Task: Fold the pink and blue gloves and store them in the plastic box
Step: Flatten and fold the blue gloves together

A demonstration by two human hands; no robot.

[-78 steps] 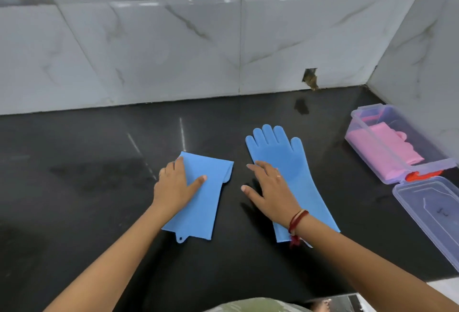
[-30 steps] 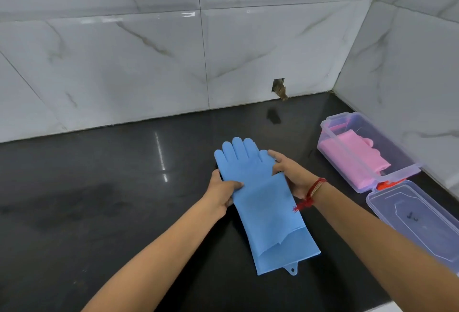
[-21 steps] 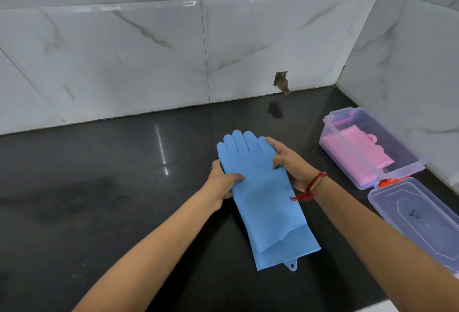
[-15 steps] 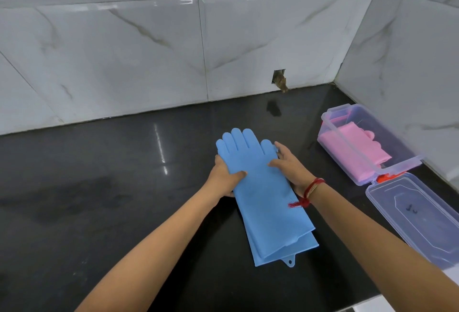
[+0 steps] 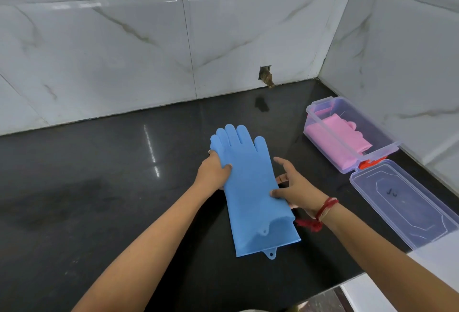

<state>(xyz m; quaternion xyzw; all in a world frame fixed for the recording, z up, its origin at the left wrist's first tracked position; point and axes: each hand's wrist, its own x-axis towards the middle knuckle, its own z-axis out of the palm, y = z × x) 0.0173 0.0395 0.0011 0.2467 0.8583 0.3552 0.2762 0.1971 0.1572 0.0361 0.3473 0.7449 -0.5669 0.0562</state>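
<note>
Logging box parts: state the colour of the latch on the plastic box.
Red-orange latch, head view.

Bare forearms, red thread bracelet point(image 5: 325, 208) (right wrist).

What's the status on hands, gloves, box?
Left hand pinning stacked blue rubber gloves; right hand at their edge. Pink gloves in clear plastic box. Nothing blocking.

Bright, even light falls from above; the glossy black stone bench point(image 5: 99, 187) carries thin white glare streaks and a dull smear, while the white marble wall tiles point(image 5: 99, 50) show soft highlights. Shadows are faint. Wide-angle bending curves the tile joints near the edges; focus is mostly sharp
</note>
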